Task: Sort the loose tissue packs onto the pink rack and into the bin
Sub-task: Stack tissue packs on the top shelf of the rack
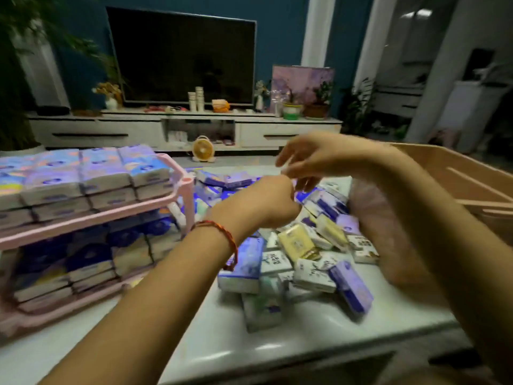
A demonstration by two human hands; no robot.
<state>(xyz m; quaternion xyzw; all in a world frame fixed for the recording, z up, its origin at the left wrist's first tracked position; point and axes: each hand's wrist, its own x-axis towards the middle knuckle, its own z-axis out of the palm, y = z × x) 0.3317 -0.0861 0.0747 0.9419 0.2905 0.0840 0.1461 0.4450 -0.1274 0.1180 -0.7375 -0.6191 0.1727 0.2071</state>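
Nearest, below both wrists: loose tissue packs (302, 245) heaped on the white table (211, 343), with a purple pack (351, 287) and a green-and-white pack (261, 311) at the heap's near fringe, not far from the table edge. Could slide off if nudged by a forearm drawing back.

Above the heap's middle: left hand (261, 201), back turned to the camera, fingers curled out of sight; cannot tell whether holding anything. Just beyond it, close or touching: right hand (313, 158), fingers loose and spread, nothing visibly gripped. Blurred, so finger detail uncertain.

Left of the left hand: pink rack (188, 195), both tiers already packed tight and stacked high. Likely to tip a column or shed a pack over the rim by forcing another on top.

Right of the right forearm: tan bin (455, 173), wall standing higher than the heap. Easy to clip with a carried pack, and to scatter the heap by reaching across low.
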